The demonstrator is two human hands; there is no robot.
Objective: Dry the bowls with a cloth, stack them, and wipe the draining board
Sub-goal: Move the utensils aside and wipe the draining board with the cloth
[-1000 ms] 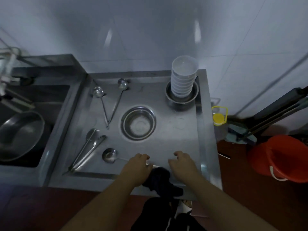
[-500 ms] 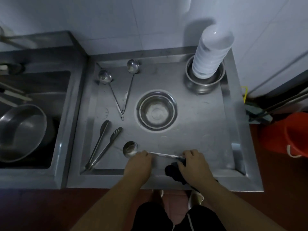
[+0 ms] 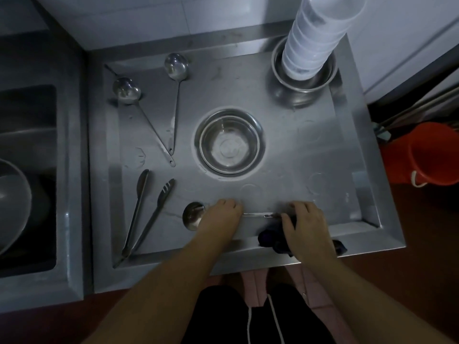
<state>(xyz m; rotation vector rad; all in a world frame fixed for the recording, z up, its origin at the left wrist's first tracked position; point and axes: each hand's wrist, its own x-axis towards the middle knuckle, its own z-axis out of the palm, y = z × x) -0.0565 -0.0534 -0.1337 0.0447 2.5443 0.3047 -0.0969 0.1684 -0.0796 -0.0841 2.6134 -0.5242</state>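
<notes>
Dark cloth [image 3: 275, 238] bunched at 6 o'clock of the draining board [image 3: 285, 145], on its near rim, partly hanging over the front edge. Right hand [image 3: 306, 225] sits on top of it, fingers curled down over the cloth, gripping it. Left hand [image 3: 222, 217] just to the cloth's 9 o'clock, fingers curled down over the handle of a ladle [image 3: 192, 216]; cannot tell whether it clasps the handle or only rests on it. Ladle bowl sticks out at the hand's 9 o'clock, thin handle runs toward 3 o'clock and ends at the right thumb, touching the cloth. Stack of white bowls [image 3: 315, 38] at 1 o'clock of the board, tall, sitting inside a steel bowl [image 3: 301, 89]. Another steel bowl [image 3: 229, 142] upright at board centre, apart from everything. Two long ladles [image 3: 146, 105] at 10 o'clock, bowls far, handle tips meeting near centre-left. Tongs [image 3: 146, 214] at 8 o'clock, tips pointing to 12 o'clock, hinge at the near-left corner. Faint ring marks on the board between centre bowl and hands. Sink [image 3: 27, 145] at 9 o'clock beyond the board, metal basin [image 3: 12, 204] in it. Red bucket [image 3: 427, 155] on the floor at 3 o'clock.
</notes>
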